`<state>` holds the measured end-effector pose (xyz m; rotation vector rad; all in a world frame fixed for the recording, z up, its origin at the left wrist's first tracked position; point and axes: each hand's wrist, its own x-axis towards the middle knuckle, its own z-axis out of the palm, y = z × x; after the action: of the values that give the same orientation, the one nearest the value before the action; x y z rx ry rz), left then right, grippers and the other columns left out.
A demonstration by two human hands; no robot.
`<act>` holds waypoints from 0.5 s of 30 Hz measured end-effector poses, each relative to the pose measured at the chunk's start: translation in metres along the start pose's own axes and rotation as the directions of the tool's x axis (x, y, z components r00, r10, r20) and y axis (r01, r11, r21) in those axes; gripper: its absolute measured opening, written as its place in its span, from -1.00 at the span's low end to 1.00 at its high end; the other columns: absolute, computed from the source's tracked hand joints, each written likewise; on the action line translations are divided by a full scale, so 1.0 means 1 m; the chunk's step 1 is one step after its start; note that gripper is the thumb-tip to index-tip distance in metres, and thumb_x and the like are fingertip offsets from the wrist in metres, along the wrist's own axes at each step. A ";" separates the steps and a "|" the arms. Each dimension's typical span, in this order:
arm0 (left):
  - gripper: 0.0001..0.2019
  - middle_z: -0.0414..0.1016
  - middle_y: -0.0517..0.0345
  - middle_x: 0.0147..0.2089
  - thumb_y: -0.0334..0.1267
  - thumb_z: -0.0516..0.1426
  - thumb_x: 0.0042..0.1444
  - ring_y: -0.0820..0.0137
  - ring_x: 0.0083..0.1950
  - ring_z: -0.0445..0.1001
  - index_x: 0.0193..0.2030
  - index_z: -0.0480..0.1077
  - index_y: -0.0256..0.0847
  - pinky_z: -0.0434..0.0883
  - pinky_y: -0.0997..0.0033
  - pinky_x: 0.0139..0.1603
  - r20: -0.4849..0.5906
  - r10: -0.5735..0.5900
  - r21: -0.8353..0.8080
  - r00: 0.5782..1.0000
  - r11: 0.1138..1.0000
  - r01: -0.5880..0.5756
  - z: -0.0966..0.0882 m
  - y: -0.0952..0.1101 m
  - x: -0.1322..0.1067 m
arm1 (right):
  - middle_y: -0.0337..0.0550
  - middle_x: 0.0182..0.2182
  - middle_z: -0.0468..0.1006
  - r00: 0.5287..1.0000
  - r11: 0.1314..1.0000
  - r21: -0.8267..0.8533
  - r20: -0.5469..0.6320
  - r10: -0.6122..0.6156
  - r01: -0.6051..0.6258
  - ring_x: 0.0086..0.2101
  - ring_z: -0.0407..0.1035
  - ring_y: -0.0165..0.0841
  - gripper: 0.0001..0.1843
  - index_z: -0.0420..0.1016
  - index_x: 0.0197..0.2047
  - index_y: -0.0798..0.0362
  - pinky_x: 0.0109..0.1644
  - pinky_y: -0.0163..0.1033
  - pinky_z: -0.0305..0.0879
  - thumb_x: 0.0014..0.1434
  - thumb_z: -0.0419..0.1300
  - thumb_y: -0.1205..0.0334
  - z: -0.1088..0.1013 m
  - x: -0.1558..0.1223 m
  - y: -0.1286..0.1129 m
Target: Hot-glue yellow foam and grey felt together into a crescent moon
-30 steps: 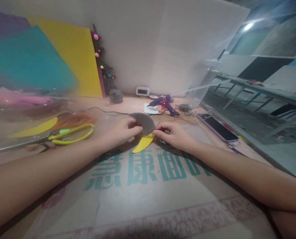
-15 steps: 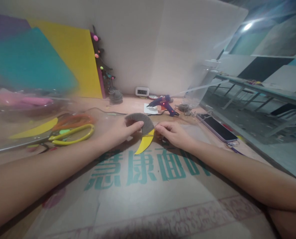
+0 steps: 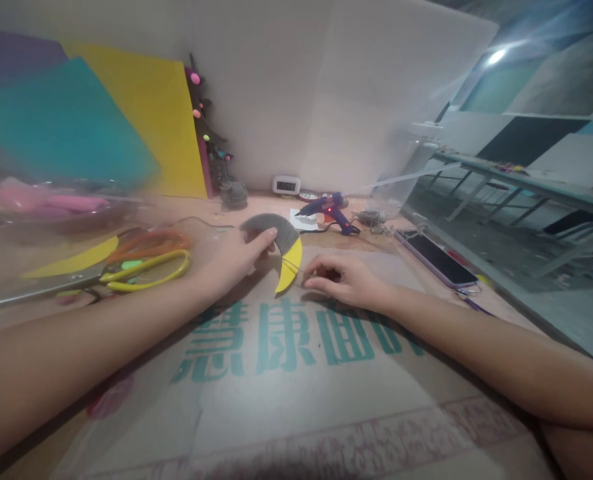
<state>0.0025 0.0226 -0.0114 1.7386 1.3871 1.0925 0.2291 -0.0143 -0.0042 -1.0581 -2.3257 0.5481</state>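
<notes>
Left hand [image 3: 231, 257] has the crescent piece [image 3: 282, 245], grey along the curved top and yellow at the lower tip. The grip is pinched on the grey end, with the thumb on top and the other fingers tucked underneath. The piece is held tilted just above the cardboard sheet [image 3: 286, 393], near its far edge and roughly between the two hands. The yellow tip points down toward the teal printed lettering. Right hand [image 3: 344, 280] sits just to the right of that tip, close to it but not touching as far as I can see. Its grip is loose, fingers half curled, with the tips resting on the cardboard. There's a thin line running off the yellow part toward that hand, but it's too fine to tell what it is. The cardboard covers most of the near side of the desk [image 3: 261, 205]. Off to the left are yellow-handled scissors [image 3: 144, 268] with orange-handled scissors [image 3: 146, 243] right behind them, plus a curved yellow offcut [image 3: 71, 257]. That whole side is pretty blurry. At the back, a teal sheet [image 3: 51, 127] and a yellow sheet [image 3: 146, 127] lean against the wall. A small digital clock [image 3: 285, 185] sits there too, and a blue glue gun [image 3: 329, 208] lies well behind the hands. A phone [image 3: 436, 257] lies flat off to the right.
</notes>
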 end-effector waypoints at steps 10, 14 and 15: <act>-0.56 0.43 0.21 -0.54 0.15 0.11 0.10 0.47 -0.58 0.32 -0.47 0.44 -0.24 0.16 0.49 -0.62 -0.023 -0.040 -0.058 0.999 0.998 0.038 0.002 -0.001 0.001 | -0.17 -0.29 0.64 0.779 0.988 -0.059 0.609 0.148 -0.142 -0.37 0.45 -0.42 -0.61 0.61 0.01 0.01 -0.26 -0.35 0.34 0.31 0.07 0.03 -0.078 0.012 0.016; -0.58 0.43 0.20 -0.56 0.12 0.11 0.10 0.46 -0.58 0.32 -0.48 0.44 -0.23 0.17 0.50 -0.61 -0.033 -0.049 -0.071 0.998 0.996 0.047 0.002 0.003 -0.001 | -0.16 -0.31 0.65 0.716 0.978 -0.112 0.667 0.206 -0.177 -0.45 0.42 -0.44 -0.58 0.63 0.02 -0.01 -0.29 -0.35 0.36 0.27 0.11 -0.03 -0.117 0.006 0.025; -0.59 0.43 0.20 -0.55 0.11 0.11 0.09 0.46 -0.58 0.32 -0.47 0.44 -0.23 0.17 0.50 -0.62 -0.024 -0.052 -0.078 0.998 0.996 0.050 0.001 0.004 -0.002 | -0.17 -0.35 0.65 0.753 0.970 -0.163 0.612 0.242 -0.180 -0.45 0.43 -0.43 -0.59 0.65 -0.03 -0.02 -0.30 -0.35 0.36 0.23 0.15 -0.05 -0.125 0.004 0.027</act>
<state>0.0055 0.0200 -0.0085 1.6301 1.3794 1.1301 0.3180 0.0228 0.0796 -1.3522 -2.8406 1.0237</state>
